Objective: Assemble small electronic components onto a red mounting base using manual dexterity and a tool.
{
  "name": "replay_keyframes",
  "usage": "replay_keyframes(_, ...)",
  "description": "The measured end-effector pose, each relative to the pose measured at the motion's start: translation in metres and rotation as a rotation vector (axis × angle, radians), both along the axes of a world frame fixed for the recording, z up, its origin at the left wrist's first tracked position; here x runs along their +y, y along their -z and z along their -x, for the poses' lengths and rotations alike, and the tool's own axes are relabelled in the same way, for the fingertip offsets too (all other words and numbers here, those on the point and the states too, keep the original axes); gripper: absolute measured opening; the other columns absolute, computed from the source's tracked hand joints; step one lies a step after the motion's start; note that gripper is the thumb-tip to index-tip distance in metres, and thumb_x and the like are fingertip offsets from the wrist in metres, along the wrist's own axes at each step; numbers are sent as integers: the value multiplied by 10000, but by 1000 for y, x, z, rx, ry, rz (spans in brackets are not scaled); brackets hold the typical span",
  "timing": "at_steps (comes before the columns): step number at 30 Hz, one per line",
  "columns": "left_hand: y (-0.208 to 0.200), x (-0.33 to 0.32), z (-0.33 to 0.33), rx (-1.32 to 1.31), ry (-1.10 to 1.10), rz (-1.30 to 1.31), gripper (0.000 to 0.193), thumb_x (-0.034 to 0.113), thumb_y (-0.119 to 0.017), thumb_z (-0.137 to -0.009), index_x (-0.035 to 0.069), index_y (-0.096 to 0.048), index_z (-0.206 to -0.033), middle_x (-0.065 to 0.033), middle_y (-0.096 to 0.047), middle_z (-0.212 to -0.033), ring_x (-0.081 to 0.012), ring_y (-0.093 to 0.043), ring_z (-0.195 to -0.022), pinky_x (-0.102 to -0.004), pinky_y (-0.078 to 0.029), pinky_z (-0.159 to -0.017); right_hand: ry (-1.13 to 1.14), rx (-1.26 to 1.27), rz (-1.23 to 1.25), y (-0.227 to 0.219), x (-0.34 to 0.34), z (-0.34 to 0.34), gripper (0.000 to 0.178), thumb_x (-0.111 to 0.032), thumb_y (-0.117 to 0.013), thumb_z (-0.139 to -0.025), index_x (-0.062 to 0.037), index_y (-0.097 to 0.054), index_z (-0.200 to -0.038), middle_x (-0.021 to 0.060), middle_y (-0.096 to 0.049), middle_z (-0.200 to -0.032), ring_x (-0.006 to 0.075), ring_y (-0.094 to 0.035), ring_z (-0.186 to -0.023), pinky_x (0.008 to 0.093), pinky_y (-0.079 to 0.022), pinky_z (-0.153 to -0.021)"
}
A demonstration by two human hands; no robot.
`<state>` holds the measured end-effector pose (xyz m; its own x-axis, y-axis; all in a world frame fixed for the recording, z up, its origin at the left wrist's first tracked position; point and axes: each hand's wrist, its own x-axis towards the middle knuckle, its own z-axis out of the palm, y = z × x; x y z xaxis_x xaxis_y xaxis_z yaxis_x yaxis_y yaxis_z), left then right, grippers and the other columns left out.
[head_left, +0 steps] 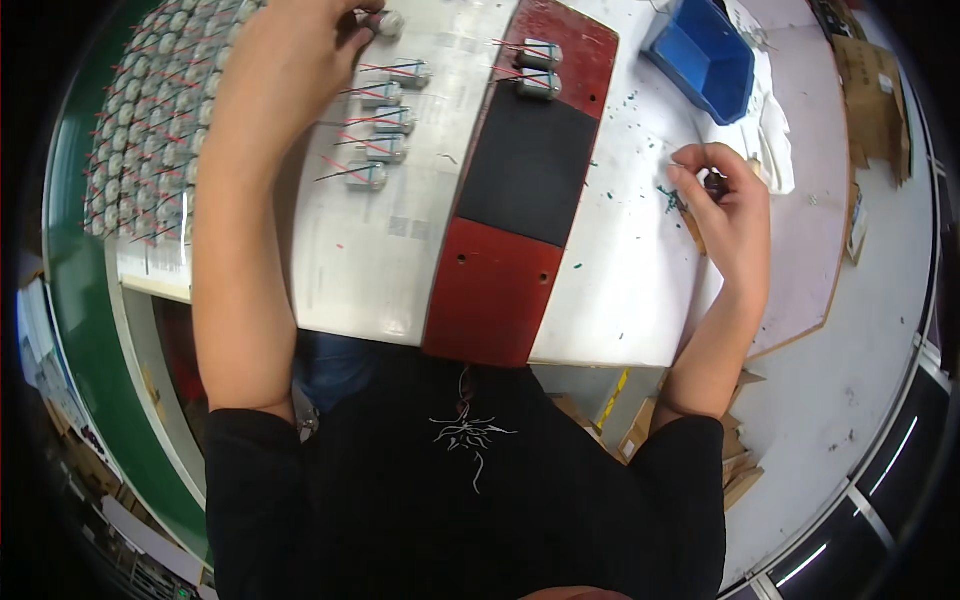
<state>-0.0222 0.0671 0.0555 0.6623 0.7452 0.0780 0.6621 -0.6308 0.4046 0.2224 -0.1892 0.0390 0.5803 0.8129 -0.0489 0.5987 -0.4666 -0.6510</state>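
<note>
At the far left of the work surface, my left hand [300, 55] is closed with its fingertips on a small silver motor [388, 23]. Below it, several similar motors with red and dark wires, such as the nearest one [367, 177], lie in a loose column. Two more motors [540, 70] sit on the far end of a red board [490, 290], beyond its black pad [525, 165]. Over on the right, my right hand [735, 200] is curled with thumb and forefinger together around something dark, mostly hidden by the fingers.
Many wired motors [150, 120] stand packed in rows at the left. A blue bin [705, 60] is at the far right, beside a white cloth [775, 130]. Small green scraps [672, 200] litter the white surface near my right hand. Cardboard boxes [870, 100] stand beyond.
</note>
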Motion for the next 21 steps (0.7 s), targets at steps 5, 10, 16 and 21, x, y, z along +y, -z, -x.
replay_keyframes(5, 3, -4, -2, -61, -15, -77, 127, 86, -771, -828, 4, -758, -924, -188, -670, -971, -358, -620, -943, -436, -489, -853, -152, -37, 96, -8, -10, -11, 110, -15, -782, -882, 5, -680, -920, -22, -642, -841, 37, -494, -685, 209, -403, -624)
replay_keyframes(10, 1, -9, -2, -272, 34, -237, 90, 49, -775, -803, -4, -742, -868, -161, -640, -918, -347, -619, -870, -413, -491, -828, -170, -112, 162, -8, -9, -10, 117, -9, -775, -882, 5, -671, -935, 21, -619, -842, 92, -525, -687, 251, -431, -635)
replay_keyframes(16, -11, -36, -3, -403, 269, -35, 115, 80, -782, -800, 26, -771, -901, -135, -657, -884, -300, -617, -844, -373, -484, -814, -257, -230, 167, -3, -9, -4, 127, -10, -738, -910, 10, -631, -977, 62, -587, -870, 164, -552, -718, 296, -458, -660)
replay_keyframes(21, 22, -54, -1, -517, 653, -133, 175, 100, -824, -795, 74, -735, -943, -54, -672, -889, -244, -635, -864, -367, -497, -711, -232, -253, 81, -1, -5, -2, 116, -16, -713, -943, 4, -614, -1000, 34, -598, -871, 127, -550, -730, 274, -457, -667)
